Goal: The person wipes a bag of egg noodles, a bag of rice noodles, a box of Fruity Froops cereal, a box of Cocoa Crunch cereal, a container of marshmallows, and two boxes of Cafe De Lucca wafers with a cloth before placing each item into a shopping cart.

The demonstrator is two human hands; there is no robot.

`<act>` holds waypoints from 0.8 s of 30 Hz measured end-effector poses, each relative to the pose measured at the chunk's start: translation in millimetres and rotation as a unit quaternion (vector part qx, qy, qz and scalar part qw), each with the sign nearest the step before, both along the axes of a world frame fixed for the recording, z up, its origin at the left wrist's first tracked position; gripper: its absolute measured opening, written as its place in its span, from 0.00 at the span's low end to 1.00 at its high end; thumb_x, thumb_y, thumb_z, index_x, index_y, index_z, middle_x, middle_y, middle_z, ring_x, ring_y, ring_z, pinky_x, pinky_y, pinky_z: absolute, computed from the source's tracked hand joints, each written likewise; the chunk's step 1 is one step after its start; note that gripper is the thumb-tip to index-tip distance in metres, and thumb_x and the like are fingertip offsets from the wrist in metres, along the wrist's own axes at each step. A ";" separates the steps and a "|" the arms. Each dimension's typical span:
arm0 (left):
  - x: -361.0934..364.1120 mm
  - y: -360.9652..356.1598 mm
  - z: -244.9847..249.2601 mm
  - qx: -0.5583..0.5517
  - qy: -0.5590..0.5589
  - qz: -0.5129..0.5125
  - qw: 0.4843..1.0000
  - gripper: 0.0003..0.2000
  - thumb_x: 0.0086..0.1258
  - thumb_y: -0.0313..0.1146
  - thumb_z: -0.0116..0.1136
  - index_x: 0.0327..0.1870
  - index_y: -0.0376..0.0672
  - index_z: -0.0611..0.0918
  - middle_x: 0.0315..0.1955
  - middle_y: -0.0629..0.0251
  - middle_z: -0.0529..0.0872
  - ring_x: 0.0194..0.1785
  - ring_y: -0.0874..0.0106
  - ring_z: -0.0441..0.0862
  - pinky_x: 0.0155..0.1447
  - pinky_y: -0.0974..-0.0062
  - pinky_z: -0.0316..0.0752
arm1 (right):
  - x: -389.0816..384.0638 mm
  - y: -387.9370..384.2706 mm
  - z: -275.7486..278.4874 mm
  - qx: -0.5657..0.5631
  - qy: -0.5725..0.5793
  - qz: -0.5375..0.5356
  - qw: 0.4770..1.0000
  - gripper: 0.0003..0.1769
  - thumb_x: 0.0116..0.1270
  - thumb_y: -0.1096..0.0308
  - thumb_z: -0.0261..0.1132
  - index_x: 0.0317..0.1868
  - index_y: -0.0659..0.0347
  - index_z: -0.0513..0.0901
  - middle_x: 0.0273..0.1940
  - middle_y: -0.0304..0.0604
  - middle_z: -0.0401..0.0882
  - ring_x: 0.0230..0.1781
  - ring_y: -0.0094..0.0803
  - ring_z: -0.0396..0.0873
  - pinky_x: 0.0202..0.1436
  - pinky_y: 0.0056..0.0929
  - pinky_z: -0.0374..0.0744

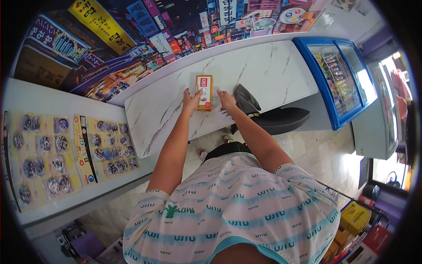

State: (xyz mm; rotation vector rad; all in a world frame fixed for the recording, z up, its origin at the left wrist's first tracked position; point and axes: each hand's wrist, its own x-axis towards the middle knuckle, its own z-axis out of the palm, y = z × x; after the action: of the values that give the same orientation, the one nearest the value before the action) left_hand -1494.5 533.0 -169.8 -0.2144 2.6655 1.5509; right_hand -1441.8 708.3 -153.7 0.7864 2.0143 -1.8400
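A yellow-and-white box with a red label lies on the white marble-patterned table. My left hand is at the box's left side. Its thumb reaches over the box face and the other fingers are spread apart to the left. Just off the right edge of the box is my right hand, fingers apart and holding nothing visible. A crumpled grey cloth-like item rests on the table close to the right hand. Some dark lettering shows beneath my right wrist, partly covered.
A black chair stands against the table's near edge. To the right is a blue-framed display freezer. Sheets of round badges lie on the white counter at left. A shelf with boxes is at lower right.
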 end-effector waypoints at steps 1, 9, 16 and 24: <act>12.4 6.5 34.7 0.064 -0.118 0.000 0.991 0.38 0.60 0.54 0.61 0.65 0.38 0.64 0.59 0.50 0.71 0.56 0.59 0.76 0.54 0.60 0.74 | 1.5 0.0 -0.6 -0.072 -0.035 -0.022 0.997 0.38 0.66 0.43 0.55 0.68 0.61 0.60 0.62 0.56 0.66 0.58 0.50 0.69 0.55 0.48 0.75; 44.2 -3.3 47.5 0.316 -0.224 -0.064 0.920 0.33 0.64 0.50 0.59 0.65 0.42 0.65 0.52 0.61 0.77 0.52 0.70 0.79 0.49 0.70 0.77 | 4.6 -7.7 -22.6 -0.156 -0.001 0.011 0.988 0.42 0.59 0.62 0.63 0.70 0.65 0.53 0.63 0.54 0.61 0.61 0.47 0.65 0.53 0.46 0.76; 153.9 -63.4 102.0 0.434 -0.100 0.088 0.891 0.35 0.65 0.43 0.61 0.69 0.40 0.59 0.57 0.61 0.74 0.55 0.70 0.76 0.52 0.71 0.77 | 40.8 -59.7 47.7 -0.147 0.067 0.183 0.970 0.34 0.54 0.65 0.67 0.59 0.63 0.62 0.57 0.51 0.64 0.57 0.41 0.68 0.47 0.46 0.76; 415.7 -165.6 135.3 0.497 0.074 0.302 0.810 0.26 0.69 0.37 0.55 0.66 0.39 0.64 0.52 0.63 0.78 0.52 0.73 0.79 0.54 0.73 0.76 | 192.6 -226.6 104.2 -0.160 0.005 0.512 0.844 0.39 0.48 0.64 0.70 0.58 0.59 0.60 0.55 0.52 0.66 0.52 0.39 0.71 0.36 0.40 0.78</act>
State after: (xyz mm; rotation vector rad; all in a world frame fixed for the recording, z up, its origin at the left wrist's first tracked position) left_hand -1078.8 367.4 -34.6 -0.9356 1.5092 2.9725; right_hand -1249.2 481.7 -49.5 -0.3754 1.5272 -1.3981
